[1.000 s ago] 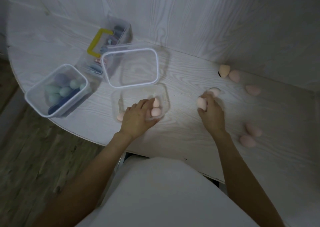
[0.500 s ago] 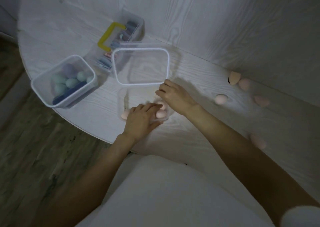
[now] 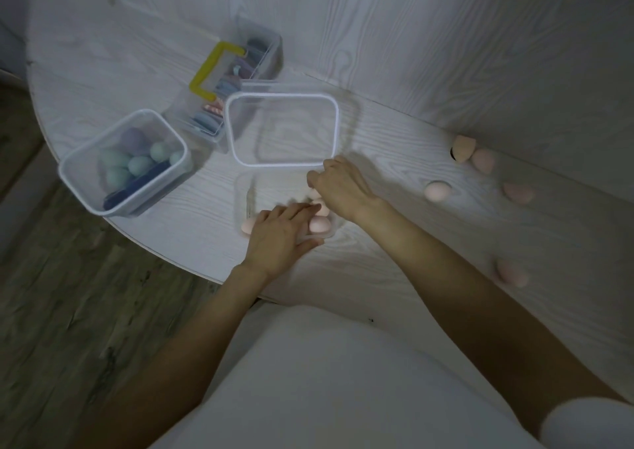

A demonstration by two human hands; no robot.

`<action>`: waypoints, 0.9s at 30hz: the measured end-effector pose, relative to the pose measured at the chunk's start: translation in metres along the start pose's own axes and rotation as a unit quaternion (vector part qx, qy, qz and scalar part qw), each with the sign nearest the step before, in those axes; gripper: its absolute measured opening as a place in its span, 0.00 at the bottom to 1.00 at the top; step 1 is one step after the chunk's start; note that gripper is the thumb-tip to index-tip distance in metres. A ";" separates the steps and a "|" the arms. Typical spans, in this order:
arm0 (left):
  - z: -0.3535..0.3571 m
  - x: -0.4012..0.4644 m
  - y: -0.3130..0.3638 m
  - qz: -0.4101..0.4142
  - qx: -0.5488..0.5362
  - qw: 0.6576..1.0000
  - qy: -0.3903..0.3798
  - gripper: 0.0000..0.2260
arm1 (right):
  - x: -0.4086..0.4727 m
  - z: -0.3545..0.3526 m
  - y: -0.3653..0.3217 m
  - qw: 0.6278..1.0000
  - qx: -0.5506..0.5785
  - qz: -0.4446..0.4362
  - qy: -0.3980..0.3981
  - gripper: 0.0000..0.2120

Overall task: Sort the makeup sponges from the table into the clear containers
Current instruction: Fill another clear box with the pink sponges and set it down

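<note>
A low clear container (image 3: 244, 191) sits near the table's front edge with a few pink sponges (image 3: 319, 224) in it. My left hand (image 3: 278, 237) grips its near wall, thumb outside and fingers over the rim. My right hand (image 3: 339, 186) hovers over the container's far right corner with its fingers curled downward. A blurred pink shape shows under them, and I cannot tell if a sponge is still in that hand. Several loose pink sponges (image 3: 437, 191) lie to the right, along with a beige sponge (image 3: 463, 145) by the wall.
An empty white-rimmed clear container (image 3: 334, 122) stands just behind the low one. A clear tub (image 3: 79, 174) of teal and purple sponges is at the left by the table edge. A yellow-handled organizer (image 3: 206, 81) sits behind. The wall rises close on the right.
My right hand lifted a pink sponge from the table on the right and swung left over the low container. The left hand stayed on the container.
</note>
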State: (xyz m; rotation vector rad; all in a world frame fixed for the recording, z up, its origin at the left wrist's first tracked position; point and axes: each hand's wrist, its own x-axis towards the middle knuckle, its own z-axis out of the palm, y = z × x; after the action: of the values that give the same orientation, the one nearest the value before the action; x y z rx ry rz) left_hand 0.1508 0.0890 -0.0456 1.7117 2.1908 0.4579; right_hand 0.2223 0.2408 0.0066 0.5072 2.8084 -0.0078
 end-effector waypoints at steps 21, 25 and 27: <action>-0.001 0.033 0.023 0.072 -0.026 0.995 -0.070 0.32 | -0.112 0.094 0.126 0.894 0.229 0.364 0.125 0.32; 0.001 0.033 0.025 0.075 -0.032 0.995 -0.056 0.30 | -0.111 0.081 0.129 0.907 0.207 0.335 0.152 0.18; 0.002 0.031 0.024 0.091 -0.035 0.995 -0.039 0.30 | -0.113 0.064 0.115 0.893 0.273 0.302 0.190 0.15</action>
State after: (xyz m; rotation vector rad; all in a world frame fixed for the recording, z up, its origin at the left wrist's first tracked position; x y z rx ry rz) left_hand 0.1652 0.1250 -0.0388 1.8667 1.9518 0.4978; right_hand 0.3808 0.3063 -0.0180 1.6545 2.8409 -0.6456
